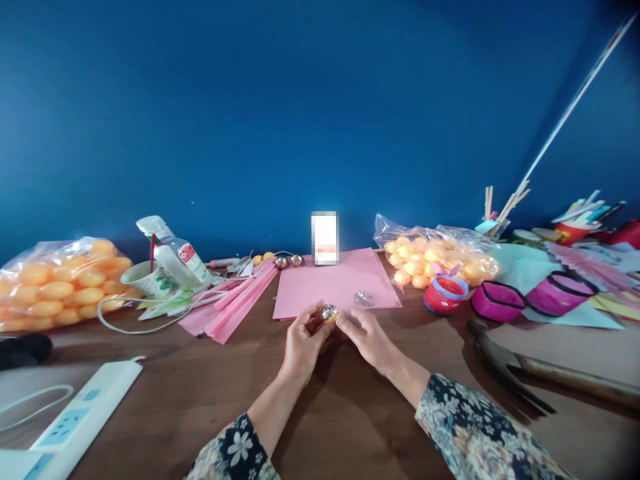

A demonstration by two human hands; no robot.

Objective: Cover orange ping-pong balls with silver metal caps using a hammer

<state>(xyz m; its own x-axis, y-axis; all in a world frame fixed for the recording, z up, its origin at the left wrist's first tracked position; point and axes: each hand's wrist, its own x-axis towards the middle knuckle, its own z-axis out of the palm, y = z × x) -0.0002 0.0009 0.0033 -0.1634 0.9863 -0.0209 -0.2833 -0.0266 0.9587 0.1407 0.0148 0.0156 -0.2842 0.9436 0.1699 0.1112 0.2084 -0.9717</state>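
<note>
One shiny silver ball (329,311) is being pinched between the fingers of the left hand (303,339), at the near edge of a pink sheet (310,287); a bit of yellow-orange is showing just under it. Right hand (373,340) is reaching in from the other side, fingers curving, tips right beside the ball; cannot tell if they're touching. Small clear and silvery bits (363,298), too small to identify, are lying on the sheet. Two more silver balls (281,262) are resting by its far left corner, near pink strips (235,300). Claw hammer (550,373) is lying on the brown counter (380,413) at right; bagged orange balls (425,257) are sitting behind a red container (445,298).
</note>
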